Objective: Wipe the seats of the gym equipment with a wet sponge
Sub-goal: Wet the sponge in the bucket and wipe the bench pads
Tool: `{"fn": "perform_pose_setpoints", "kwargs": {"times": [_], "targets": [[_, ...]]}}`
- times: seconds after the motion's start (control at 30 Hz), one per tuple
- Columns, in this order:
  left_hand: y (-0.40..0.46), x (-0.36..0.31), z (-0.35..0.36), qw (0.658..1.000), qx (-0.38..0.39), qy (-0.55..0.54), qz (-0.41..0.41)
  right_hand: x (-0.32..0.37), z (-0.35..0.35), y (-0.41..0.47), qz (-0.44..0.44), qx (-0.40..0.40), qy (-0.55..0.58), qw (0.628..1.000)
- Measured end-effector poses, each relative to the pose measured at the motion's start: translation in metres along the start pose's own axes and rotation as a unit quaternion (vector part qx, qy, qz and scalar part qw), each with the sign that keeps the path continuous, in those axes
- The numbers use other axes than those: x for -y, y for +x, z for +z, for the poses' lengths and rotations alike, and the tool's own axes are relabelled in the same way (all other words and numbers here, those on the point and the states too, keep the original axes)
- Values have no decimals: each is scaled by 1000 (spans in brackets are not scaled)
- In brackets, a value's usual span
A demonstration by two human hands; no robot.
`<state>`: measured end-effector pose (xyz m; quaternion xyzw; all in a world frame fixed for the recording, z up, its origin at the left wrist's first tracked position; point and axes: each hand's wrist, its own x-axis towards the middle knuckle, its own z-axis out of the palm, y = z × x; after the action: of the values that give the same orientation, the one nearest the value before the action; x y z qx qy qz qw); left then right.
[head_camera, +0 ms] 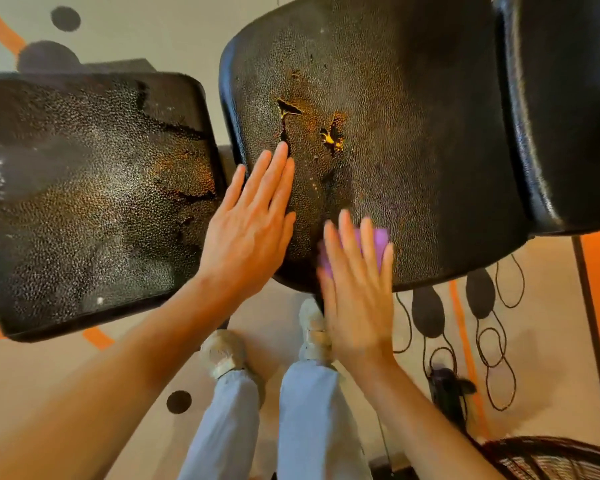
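A worn black padded seat [413, 150] with torn spots showing yellow foam fills the upper middle. My left hand [253, 226] lies flat on its near left part, fingers together and extended, holding nothing. My right hand [357, 282] presses a purple sponge [378, 242] flat against the seat's near edge; the hand is blurred and covers most of the sponge. A second black pad [84, 202], cracked and glistening with wet streaks, sits to the left.
Another black pad [568, 109] stands at the right. Below the seat are my legs in light trousers [312, 420] and pale shoes. Looped black cables [496, 348] lie on the beige and orange floor. A dark basket rim [555, 459] shows at bottom right.
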<state>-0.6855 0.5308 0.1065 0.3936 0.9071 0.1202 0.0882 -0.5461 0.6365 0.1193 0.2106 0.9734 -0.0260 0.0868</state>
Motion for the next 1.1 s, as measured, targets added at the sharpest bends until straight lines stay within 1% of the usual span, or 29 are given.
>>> {"fn": "perform_pose_setpoints", "kwargs": {"times": [0.07, 0.13, 0.2, 0.27, 0.3, 0.33, 0.43, 0.47, 0.5, 0.53, 0.57, 0.63, 0.7, 0.73, 0.77, 0.83, 0.9, 0.97, 1.03, 1.1], "targets": [[0, 0, 0, 1000, 2, -1, 1, -8, 0, -13, -34, 24, -8, 999], [0, 0, 0, 1000, 4, -5, 1, -14, -5, 30, -33, 20, 7, 999], [0, 0, 1, 1000, 2, -7, -1, -11, -12, 91, 17, -28, 16, 999], [-1, 1, 1, 1000, 3, -10, -3, -7, -15, 123, 66, -57, 36, 996], [-1, 1, 1, 1000, 1, -13, -3, -6, -12, 119, 60, -57, 42, 996], [-1, 1, 1, 1000, -1, -18, -2, -4, -10, 102, 35, -50, 47, 997], [-1, 0, 0, 1000, -1, -27, -2, -4, -6, 12, -73, 3, 34, 997], [-1, 0, 0, 1000, -2, -27, -3, -8, -6, -3, -100, 10, 31, 994], [-1, 0, 0, 1000, -2, -28, -5, -14, -5, 0, -121, 12, 38, 992], [-1, -1, 0, 1000, -1, -30, -6, -17, -5, 18, -127, 8, 41, 991], [-1, -1, 0, 999, 0, -32, -6, -16, -7, 43, -116, -1, 41, 992], [-2, -1, 2, 1000, -5, -28, -8, -7, -13, 103, -63, -40, 39, 996], [-1, -2, 2, 1000, -4, -27, -5, 1, -14, 122, -8, -62, 59, 996], [-1, -2, 2, 1000, -3, -27, -4, 3, -11, 108, 0, -64, 63, 996], [-1, -2, 2, 1000, -4, -27, -5, 5, -8, 84, -13, -53, 62, 997], [-1, -1, 2, 1000, -6, -28, -8, 3, -6, 24, -54, -18, 58, 997], [-1, -1, 2, 1000, -6, -27, -8, -6, -7, 7, -89, 2, 64, 994], [-1, -1, 2, 999, -7, -30, -6, -5, -11, 48, -94, -1, 61, 994], [-2, -1, 2, 1000, -6, -29, -6, 6, -15, 108, -78, -34, 49, 995], [-1, -2, 3, 1000, -8, -26, -6, 10, -17, 140, -66, -62, 33, 995]]}}
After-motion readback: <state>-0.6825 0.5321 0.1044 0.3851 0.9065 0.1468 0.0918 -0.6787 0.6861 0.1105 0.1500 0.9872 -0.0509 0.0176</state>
